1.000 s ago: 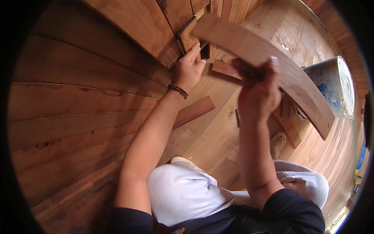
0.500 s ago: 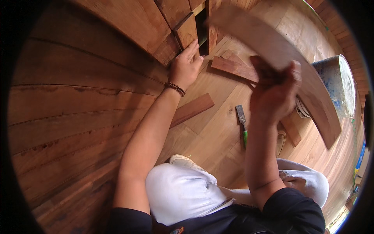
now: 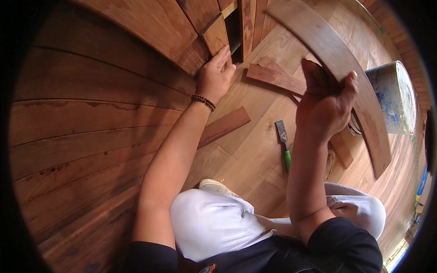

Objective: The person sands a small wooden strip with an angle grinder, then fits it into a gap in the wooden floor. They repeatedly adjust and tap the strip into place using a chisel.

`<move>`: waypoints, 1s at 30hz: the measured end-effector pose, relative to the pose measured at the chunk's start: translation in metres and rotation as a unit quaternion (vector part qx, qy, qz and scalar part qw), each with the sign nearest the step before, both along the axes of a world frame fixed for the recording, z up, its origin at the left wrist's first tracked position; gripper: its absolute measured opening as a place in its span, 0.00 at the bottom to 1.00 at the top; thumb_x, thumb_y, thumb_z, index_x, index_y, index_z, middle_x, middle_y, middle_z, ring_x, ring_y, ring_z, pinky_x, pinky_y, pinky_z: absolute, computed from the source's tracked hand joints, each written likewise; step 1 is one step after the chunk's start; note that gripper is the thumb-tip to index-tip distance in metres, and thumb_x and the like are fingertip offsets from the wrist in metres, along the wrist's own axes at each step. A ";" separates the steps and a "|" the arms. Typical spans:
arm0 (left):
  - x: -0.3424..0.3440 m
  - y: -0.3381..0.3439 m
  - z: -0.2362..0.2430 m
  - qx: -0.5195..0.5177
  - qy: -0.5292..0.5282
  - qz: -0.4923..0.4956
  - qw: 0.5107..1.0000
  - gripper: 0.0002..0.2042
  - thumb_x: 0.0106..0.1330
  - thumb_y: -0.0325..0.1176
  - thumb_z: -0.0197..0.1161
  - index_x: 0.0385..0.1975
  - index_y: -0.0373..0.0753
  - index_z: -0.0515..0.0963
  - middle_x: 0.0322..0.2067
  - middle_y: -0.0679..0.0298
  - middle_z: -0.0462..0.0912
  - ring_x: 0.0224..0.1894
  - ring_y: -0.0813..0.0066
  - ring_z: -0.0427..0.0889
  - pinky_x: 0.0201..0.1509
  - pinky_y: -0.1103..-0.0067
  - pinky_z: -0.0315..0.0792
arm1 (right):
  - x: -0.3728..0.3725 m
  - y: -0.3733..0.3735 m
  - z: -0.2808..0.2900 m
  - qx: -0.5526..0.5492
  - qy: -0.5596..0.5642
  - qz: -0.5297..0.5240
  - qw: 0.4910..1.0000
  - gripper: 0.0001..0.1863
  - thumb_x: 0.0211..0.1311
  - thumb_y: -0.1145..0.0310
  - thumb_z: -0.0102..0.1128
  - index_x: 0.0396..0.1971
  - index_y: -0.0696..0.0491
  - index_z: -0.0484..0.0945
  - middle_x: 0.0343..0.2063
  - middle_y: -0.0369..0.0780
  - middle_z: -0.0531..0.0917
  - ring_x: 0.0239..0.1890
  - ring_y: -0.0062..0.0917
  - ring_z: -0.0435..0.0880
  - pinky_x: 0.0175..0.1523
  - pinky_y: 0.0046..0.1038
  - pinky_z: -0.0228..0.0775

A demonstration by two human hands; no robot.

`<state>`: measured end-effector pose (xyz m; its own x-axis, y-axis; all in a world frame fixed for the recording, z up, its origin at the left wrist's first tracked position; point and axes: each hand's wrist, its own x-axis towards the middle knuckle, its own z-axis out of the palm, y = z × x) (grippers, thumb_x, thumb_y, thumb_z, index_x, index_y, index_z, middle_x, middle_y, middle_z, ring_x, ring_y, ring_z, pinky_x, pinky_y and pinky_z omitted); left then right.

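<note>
My left hand (image 3: 214, 75), with a beaded band at the wrist, has its fingers and thumb on the lower end of a short wooden board (image 3: 214, 34) at the plank wall, beside a dark narrow gap (image 3: 234, 32). My right hand (image 3: 328, 104) holds a long brown plank (image 3: 343, 59) raised slantwise over the floor at the right. A flat metal tool with a green handle (image 3: 286, 152) lies on the floor beside my right forearm.
Offcuts (image 3: 273, 79) lie on the plank floor (image 3: 236, 164) under the raised plank, and another board (image 3: 225, 125) lies by my left forearm. A white paint-smeared bucket (image 3: 393, 98) stands at the right. Wooden walls (image 3: 82, 118) rise at the left. My knees are at the lower edge.
My right hand and the long plank have moved right, uncovering the wall gap and the green-handled tool. My left hand has shifted only slightly.
</note>
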<state>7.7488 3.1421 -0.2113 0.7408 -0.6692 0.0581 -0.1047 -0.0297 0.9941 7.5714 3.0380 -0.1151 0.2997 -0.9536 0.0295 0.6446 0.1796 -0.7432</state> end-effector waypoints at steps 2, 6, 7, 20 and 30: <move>0.001 0.002 0.005 0.026 0.007 0.001 1.000 0.23 0.75 0.20 0.59 0.68 0.27 0.71 0.68 0.46 0.76 0.72 0.62 0.75 0.75 0.72 0.69 | 0.009 0.011 0.004 0.017 0.022 -0.031 0.999 0.24 0.84 0.49 0.44 0.50 0.55 0.79 0.42 0.47 0.90 0.35 0.40 0.91 0.54 0.46 0.87; 0.014 0.005 0.019 0.160 0.016 -0.059 0.985 0.28 0.74 0.21 0.60 0.73 0.28 0.66 0.72 0.43 0.72 0.76 0.59 0.70 0.77 0.71 0.67 | 0.050 0.070 -0.021 0.125 0.025 0.077 0.989 0.18 0.79 0.50 0.58 0.40 0.52 0.76 0.31 0.36 0.76 0.32 0.38 0.89 0.46 0.46 0.87; 0.018 0.005 0.021 0.234 -0.071 -0.074 0.967 0.29 0.73 0.21 0.61 0.74 0.27 0.65 0.71 0.42 0.72 0.76 0.59 0.71 0.77 0.72 0.67 | 0.045 0.069 -0.023 0.129 0.025 0.092 0.987 0.18 0.79 0.51 0.59 0.40 0.52 0.76 0.31 0.36 0.77 0.31 0.39 0.89 0.46 0.46 0.87; 0.017 0.000 0.018 0.202 -0.177 -0.077 0.960 0.21 0.72 0.22 0.62 0.64 0.25 0.73 0.65 0.42 0.79 0.71 0.59 0.77 0.73 0.72 0.71 | 0.045 0.078 -0.021 0.132 0.029 0.117 0.984 0.16 0.81 0.51 0.56 0.47 0.49 0.75 0.30 0.38 0.80 0.29 0.38 0.90 0.43 0.44 0.88; 0.011 0.000 -0.008 0.079 0.012 -0.008 0.997 0.23 0.74 0.22 0.61 0.67 0.24 0.70 0.66 0.46 0.77 0.69 0.62 0.77 0.70 0.72 0.73 | 0.047 0.064 -0.009 0.060 0.082 0.074 0.992 0.21 0.81 0.48 0.53 0.46 0.54 0.76 0.33 0.42 0.84 0.27 0.35 0.88 0.44 0.39 0.86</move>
<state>7.7597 3.1424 -0.2196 0.7293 -0.6808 -0.0675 -0.0824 -0.1854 0.9792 7.6184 3.1018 -0.1242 0.4281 -0.8923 -0.1433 0.4763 0.3575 -0.8033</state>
